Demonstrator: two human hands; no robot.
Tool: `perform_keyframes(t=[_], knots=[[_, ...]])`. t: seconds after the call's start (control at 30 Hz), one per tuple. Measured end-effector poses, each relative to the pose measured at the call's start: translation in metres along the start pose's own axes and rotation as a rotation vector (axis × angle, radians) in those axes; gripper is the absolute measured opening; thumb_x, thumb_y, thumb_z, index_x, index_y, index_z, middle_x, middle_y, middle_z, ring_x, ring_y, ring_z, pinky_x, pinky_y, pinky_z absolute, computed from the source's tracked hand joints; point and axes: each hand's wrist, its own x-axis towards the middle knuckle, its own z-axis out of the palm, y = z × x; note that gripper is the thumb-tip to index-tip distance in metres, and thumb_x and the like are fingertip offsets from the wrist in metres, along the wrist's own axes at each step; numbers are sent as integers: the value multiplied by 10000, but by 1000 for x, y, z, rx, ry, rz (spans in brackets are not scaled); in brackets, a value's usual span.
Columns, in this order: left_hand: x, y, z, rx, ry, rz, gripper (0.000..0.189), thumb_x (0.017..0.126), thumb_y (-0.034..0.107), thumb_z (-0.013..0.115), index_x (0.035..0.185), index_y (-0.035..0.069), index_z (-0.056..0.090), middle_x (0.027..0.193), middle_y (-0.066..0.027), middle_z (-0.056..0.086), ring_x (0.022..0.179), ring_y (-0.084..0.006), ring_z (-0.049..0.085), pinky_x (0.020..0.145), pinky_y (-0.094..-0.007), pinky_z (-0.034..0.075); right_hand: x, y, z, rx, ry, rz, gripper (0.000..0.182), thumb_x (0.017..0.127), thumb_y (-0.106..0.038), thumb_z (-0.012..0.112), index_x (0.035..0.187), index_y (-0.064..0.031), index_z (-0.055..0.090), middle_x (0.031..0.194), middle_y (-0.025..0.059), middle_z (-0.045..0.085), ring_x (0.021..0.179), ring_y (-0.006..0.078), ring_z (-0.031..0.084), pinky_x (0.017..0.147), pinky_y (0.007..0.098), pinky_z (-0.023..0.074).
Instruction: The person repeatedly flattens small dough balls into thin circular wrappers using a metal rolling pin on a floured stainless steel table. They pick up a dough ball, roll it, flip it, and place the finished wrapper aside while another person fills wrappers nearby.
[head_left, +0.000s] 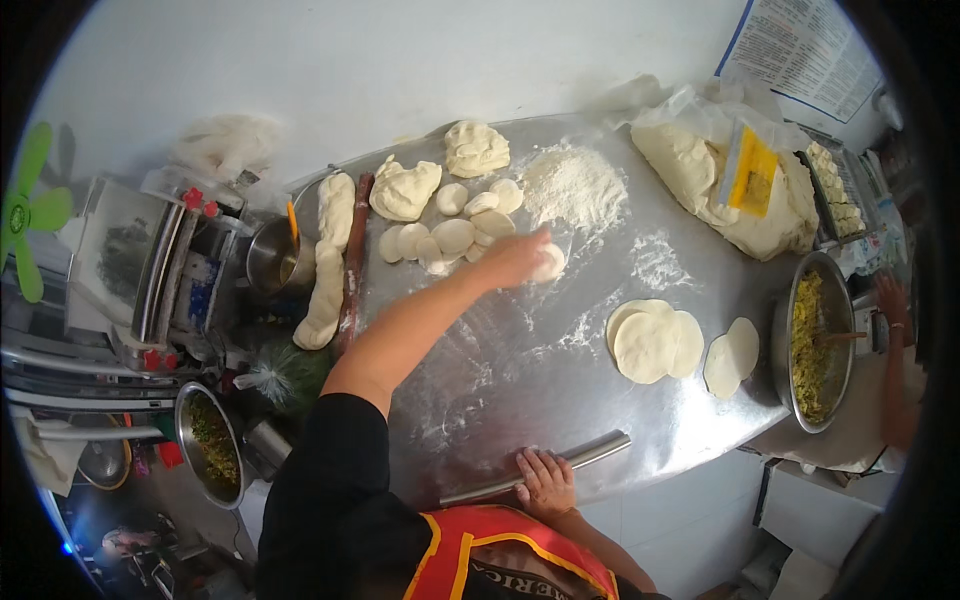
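Observation:
My left hand (519, 259), blurred, reaches across the steel table to a small round of dough (551, 262) beside the flour heap (576, 186). Its fingers overlap the round's edge; whether they grip it is unclear. Close to my apron, my right hand (546, 480) lies over a steel rolling pin (604, 450) with the fingers curled on it. Several flattened dough rounds (453, 236) overlap left of the left hand. Thin rolled wrappers (646, 349) lie stacked on the right, with two more wrappers (724, 367) beside them.
Dough lumps (405, 189), a dough rope (330, 255) and a reddish wooden rolling pin (354, 262) lie on the left. Bagged dough (690, 165) and a steel bowl of filling (814, 345) stand right. Another person's hand (892, 296) shows beyond. A machine (142, 262) stands left.

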Motion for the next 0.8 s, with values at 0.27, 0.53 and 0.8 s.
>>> perform_keyframes(t=[0.27,0.53,0.8], knots=[[14,-14,45,147,381,215,386,948,225,540,1291,63,469,1284,-129,523,1187,-327,520,950,-442,450,0,-2,0,5,-5,10,568,802,-356,654,1314,-130,561,1358,47,551,1223,230,513,1049,435,357],[77,5,69,300,343,177,597,1001,340,419,1470,-7,291,1552,-202,260,1443,-365,225,1171,-478,217,-1,0,1,35,21,-16,549,827,-366,626,1317,-133,549,1367,50,542,1224,224,508,1051,435,363],[-61,-4,78,277,184,216,624,963,350,534,1494,115,305,1564,-158,233,1450,-344,215,1159,-545,209,-4,1,5,38,1,13,552,833,-364,622,1322,-120,544,1377,62,534,1236,250,503,1062,447,352]])
